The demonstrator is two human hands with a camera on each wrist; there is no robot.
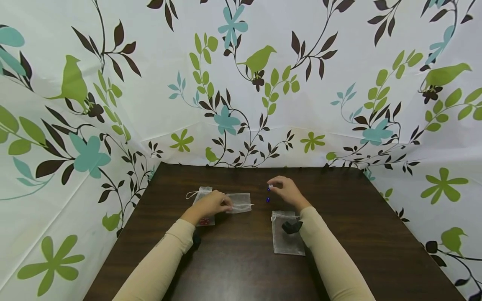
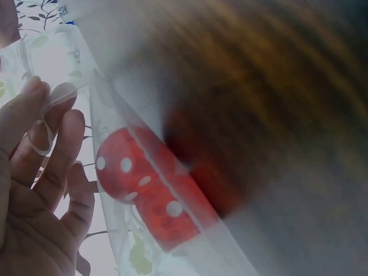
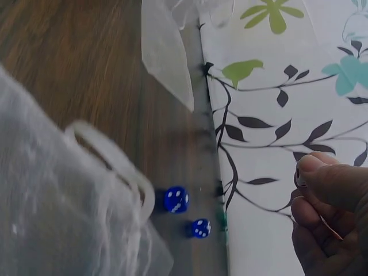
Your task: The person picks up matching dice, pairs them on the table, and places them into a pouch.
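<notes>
My left hand [image 1: 212,203] pinches the drawstring [image 2: 43,138] of a white sheer drawstring pouch [image 1: 242,200] lying flat on the table. Partly beneath that hand is another sheer pouch [image 1: 205,190] with red dice [image 2: 167,215] inside, white-spotted in the left wrist view. Between thumb and forefinger, my right hand [image 1: 289,193] holds a small whitish die [image 3: 300,178], mostly covered by the fingertips. Two blue dice [image 3: 176,199] with white spots rest on the table near that hand. Under my right wrist lies a third sheer pouch [image 1: 288,246]; I cannot tell whether it holds anything.
The dark wooden table [image 1: 241,267] runs back to a white cloth wall [image 1: 324,108] printed with leaves, birds and flowers. Similar cloth hangs at both sides. A black wrist-worn device [image 1: 292,227] sits over the right pouch.
</notes>
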